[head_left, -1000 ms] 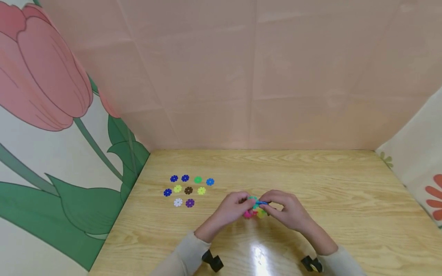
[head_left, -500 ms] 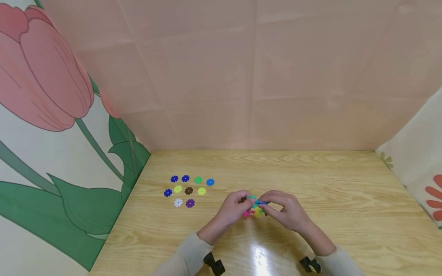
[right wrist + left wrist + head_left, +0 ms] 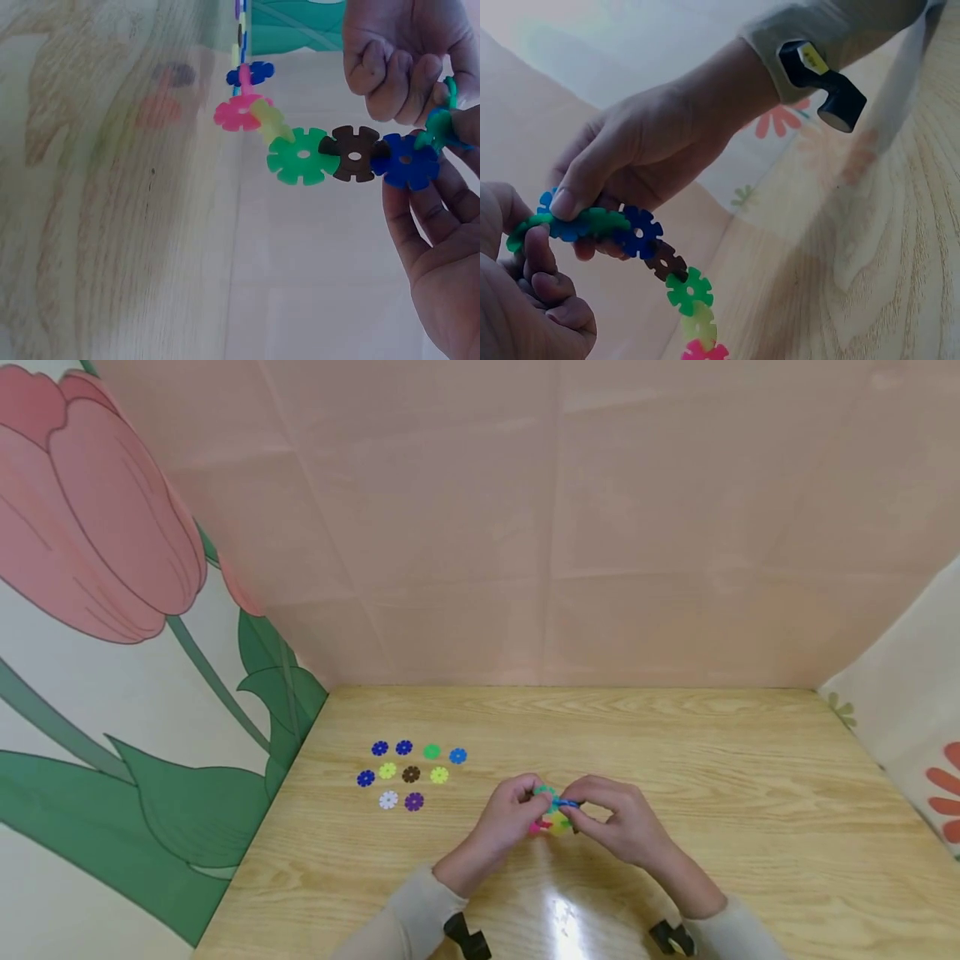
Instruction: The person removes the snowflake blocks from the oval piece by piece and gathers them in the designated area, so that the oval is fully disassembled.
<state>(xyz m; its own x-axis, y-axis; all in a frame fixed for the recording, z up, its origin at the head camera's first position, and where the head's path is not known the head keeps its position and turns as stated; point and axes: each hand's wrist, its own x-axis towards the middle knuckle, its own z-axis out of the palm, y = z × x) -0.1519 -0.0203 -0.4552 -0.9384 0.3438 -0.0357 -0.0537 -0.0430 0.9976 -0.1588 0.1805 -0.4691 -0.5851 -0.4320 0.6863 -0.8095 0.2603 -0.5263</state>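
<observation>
A chain of slotted, flower-shaped plastic discs hangs between the hands above the table. In the left wrist view, my left hand (image 3: 532, 300) pinches a green disc (image 3: 525, 232) at the chain's end. My right hand (image 3: 641, 146) pinches the blue disc (image 3: 568, 228) beside it, thumb on top. The two discs meet at their edges; whether their slots are fully engaged I cannot tell. In the right wrist view, a dark blue disc (image 3: 409, 171), a brown disc (image 3: 352, 154), a green disc (image 3: 304, 156), a yellow disc (image 3: 271, 124) and a pink disc (image 3: 236, 113) follow along the chain.
Several loose discs lie on the wooden table (image 3: 712, 743) left of the hands, among them a white disc (image 3: 387, 800), a purple disc (image 3: 414, 802) and a brown disc (image 3: 411, 774). A pink backdrop (image 3: 465, 527) stands behind the table. Each wrist wears a black camera mount (image 3: 467, 937).
Both hands stay nearly in place, gripping the same discs. The lower part of the chain has swung slightly, and the right hand has shifted a little.
</observation>
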